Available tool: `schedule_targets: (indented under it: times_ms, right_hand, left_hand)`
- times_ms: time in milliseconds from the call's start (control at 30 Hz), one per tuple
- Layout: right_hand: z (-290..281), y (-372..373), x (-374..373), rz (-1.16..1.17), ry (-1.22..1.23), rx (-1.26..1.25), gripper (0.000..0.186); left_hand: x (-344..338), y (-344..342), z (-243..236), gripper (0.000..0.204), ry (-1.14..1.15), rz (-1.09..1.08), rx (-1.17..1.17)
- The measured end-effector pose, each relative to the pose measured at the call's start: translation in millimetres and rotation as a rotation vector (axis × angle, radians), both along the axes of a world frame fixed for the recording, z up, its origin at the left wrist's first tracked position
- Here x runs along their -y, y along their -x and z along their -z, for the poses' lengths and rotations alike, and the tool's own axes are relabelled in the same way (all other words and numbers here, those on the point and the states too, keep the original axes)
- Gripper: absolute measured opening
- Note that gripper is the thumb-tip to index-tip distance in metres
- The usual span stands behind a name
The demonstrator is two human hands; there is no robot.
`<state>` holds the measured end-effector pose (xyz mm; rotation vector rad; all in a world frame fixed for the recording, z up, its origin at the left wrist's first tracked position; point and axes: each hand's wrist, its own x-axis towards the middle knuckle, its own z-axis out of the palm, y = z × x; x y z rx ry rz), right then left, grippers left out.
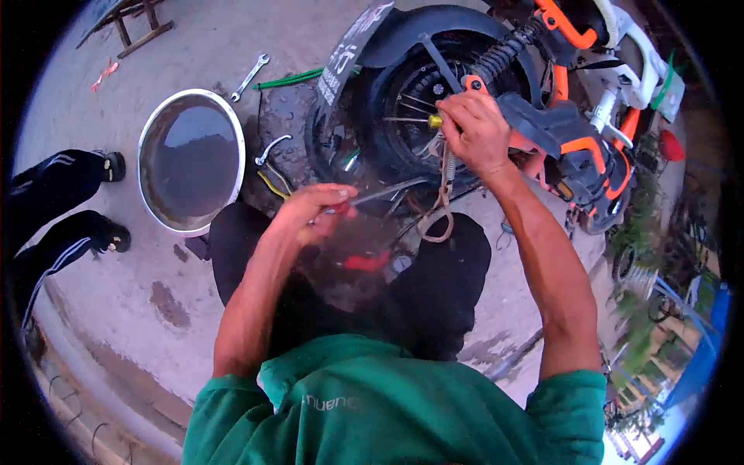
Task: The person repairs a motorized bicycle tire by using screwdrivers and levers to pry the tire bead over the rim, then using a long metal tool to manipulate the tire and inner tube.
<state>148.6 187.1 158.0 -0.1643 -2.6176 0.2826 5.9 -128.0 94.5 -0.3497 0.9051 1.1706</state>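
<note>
My left hand (318, 211) is closed round the red handle of a screwdriver (387, 191), its metal shaft pointing right toward the wheel. Higher up, my right hand (477, 132) pinches a yellow-handled screwdriver (435, 122), whose thin shaft reaches left across the wheel hub (418, 93). The black tire (372, 108) belongs to an orange and white electric scooter (577, 147) lying on its side. A strap loop (440, 225) hangs below my right hand, next to a spring (451, 167). The screwdriver's tip at the left hand stands close to the tire's lower edge; whether it touches I cannot tell.
A round metal basin of murky water (142, 159) stands at the left, with a wrench (249, 77) and a bent lever (273, 147) nearby. A red object (364, 262) lies between my knees. Another person's legs (58, 182) are at the far left.
</note>
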Motion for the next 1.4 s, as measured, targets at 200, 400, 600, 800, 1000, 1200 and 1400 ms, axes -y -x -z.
schedule_targets:
  times_ms: [200, 400, 600, 800, 1000, 1200, 1400]
  right_hand:
    - [-11.3, 6.0, 15.9, 0.03, -0.046, 0.048, 0.019]
    - [-15.7, -2.2, 29.3, 0.172, -0.071, 0.251, 0.026]
    - [-29.5, 16.3, 58.9, 0.276, -0.293, 0.469, 0.028]
    - [-19.5, 39.6, 24.9, 0.134, -0.406, 0.58, 0.035]
    - [-22.6, 32.9, 56.9, 0.193, -0.181, 0.387, 0.052]
    - [10.3, 50.6, 66.6, -0.08, -0.068, 0.067, 0.035]
    - [29.7, 39.1, 12.1, -0.285, -0.328, 0.422, 0.035]
  left_hand:
    - [3.5, 11.6, -2.6, 0.024, -0.018, 0.033, -0.014]
    - [15.7, 36.9, -5.8, 0.021, -0.037, 0.033, -0.064]
    - [46.2, 82.7, -27.8, 0.026, -0.046, 0.011, -0.234]
    - [45.5, 76.6, -41.0, 0.026, -0.025, -0.103, -0.293]
    - [46.7, 65.1, -55.0, 0.02, 0.003, -0.099, -0.388]
    - [37.4, 55.1, -61.1, 0.022, 0.017, -0.116, -0.455]
    - [19.0, 30.4, -60.6, 0.022, -0.01, -0.194, -0.527]
